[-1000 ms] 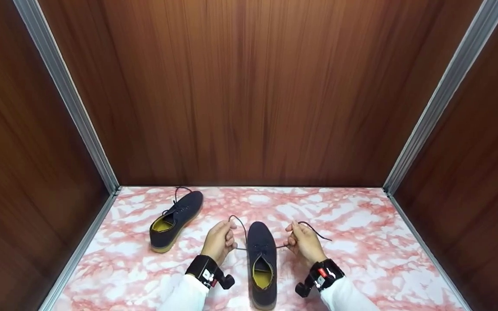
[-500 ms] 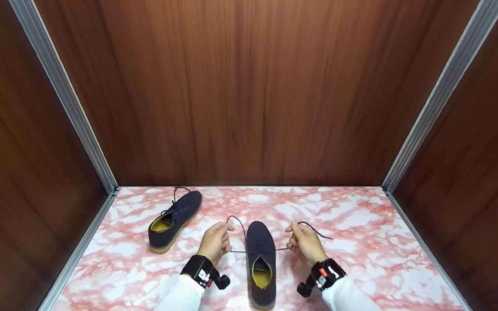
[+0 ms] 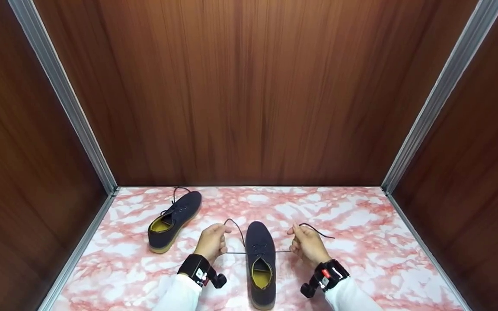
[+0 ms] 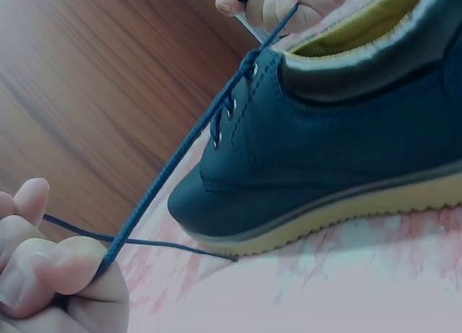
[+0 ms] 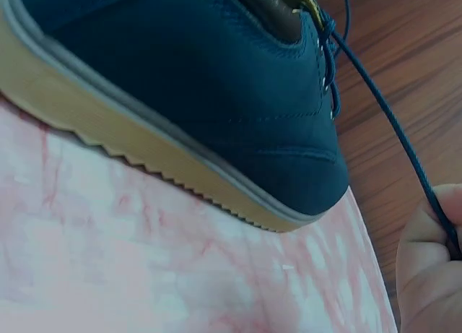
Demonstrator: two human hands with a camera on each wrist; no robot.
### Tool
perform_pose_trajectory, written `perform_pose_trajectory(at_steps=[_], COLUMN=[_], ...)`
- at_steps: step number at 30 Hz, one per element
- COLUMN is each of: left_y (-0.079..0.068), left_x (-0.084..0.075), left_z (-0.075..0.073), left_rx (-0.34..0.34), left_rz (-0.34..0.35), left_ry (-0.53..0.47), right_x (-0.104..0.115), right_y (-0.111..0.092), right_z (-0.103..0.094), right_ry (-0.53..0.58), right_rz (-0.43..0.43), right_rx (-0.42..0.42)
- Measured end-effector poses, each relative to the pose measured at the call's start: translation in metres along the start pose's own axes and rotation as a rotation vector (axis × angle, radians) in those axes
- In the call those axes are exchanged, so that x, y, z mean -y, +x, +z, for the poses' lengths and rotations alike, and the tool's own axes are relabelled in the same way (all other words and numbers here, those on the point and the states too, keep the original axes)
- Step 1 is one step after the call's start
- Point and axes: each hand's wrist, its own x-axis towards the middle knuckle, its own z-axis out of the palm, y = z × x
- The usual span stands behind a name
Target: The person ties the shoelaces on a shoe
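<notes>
A dark blue lace-up shoe (image 3: 260,242) with a yellow lining stands upright on the table, toe pointing away. On its left side my left hand (image 3: 211,242) grips one end of the shoelace (image 4: 170,163), fingers curled round it. My right hand (image 3: 308,244) grips the other lace end (image 5: 393,123) on the opposite side. Between the hands the lace runs taut across the top of the shoe, with a crossing or knot (image 5: 327,24) above the eyelets. A loose tail (image 3: 318,231) sticks out past the right hand, and another (image 3: 236,225) loops from the left hand toward the shoe.
A second matching shoe (image 3: 175,220) sits farther back at the left, angled, its lace trailing by the toe. Wood-grain panels (image 3: 249,95) with metal corner posts (image 3: 426,103) enclose the red-and-white marbled table (image 3: 361,268) at the back and sides.
Both hands have drawn apart slightly, the left one moving farther left and a little nearer. The lace between them is now straighter over the shoe. The shoes stay in place.
</notes>
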Motion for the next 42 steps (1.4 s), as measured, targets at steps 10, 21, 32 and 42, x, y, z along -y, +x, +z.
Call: perform_pose_trajectory(at_steps=[10, 21, 32, 42], left_y=[-0.002, -0.004, -0.001, -0.002], left_x=[0.001, 0.003, -0.001, -0.007], left_z=[-0.006, 0.002, 0.01, 0.014], left_rx=[-0.005, -0.039, -0.055, -0.035], left_rz=[-0.002, -0.001, -0.008, 0.016], left_ry=[0.019, 0.034, 0.044, 0.189], right_x=[-0.004, -0.008, 0.005, 0.012], right_y=[0.003, 0.002, 0.001, 0.001], right_z=[-0.007, -0.007, 0.002, -0.001], right_ry=[-0.157, -0.291, -0.286, -0.219], right_rz=[-0.014, 0.02, 0.11, 0.104], right_rx=[-0.003, -0.04, 0.006, 0.123])
